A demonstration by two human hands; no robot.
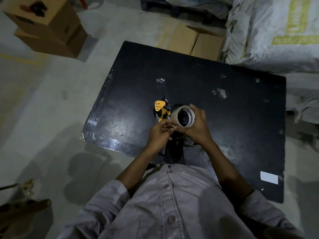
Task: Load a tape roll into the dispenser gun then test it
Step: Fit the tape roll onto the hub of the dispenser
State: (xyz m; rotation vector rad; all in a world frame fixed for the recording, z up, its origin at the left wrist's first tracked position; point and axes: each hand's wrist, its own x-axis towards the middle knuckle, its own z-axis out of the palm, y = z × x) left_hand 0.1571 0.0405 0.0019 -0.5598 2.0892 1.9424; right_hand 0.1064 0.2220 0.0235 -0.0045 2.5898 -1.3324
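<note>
Stacked cardboard boxes (46, 26) stand on the floor at 10 o'clock, well apart from the work. A black table (233, 109) fills the centre, its left edge wrapped in clear film. A strip of clear tape (161, 85) lies stuck to the table at 12 o'clock of the hands. The dispenser gun (161, 109), yellow with a black body, sits over the table just below that strip. The left hand (159, 135) has its grip closed around the dispenser gun's lower part, fingers curled at the yellow frame. Touching the gun at its 3 o'clock side is the tape roll (184, 116), clear tape on a white core, open centre facing the camera. The right hand (198, 125) has its grip clamped on the tape roll, fingers over the top, thumb beneath. Whether the roll is seated on the gun's hub cannot be told. A white label (269, 177) lies on the table at 4 o'clock. White woven sacks (276, 31) are piled at 2 o'clock
</note>
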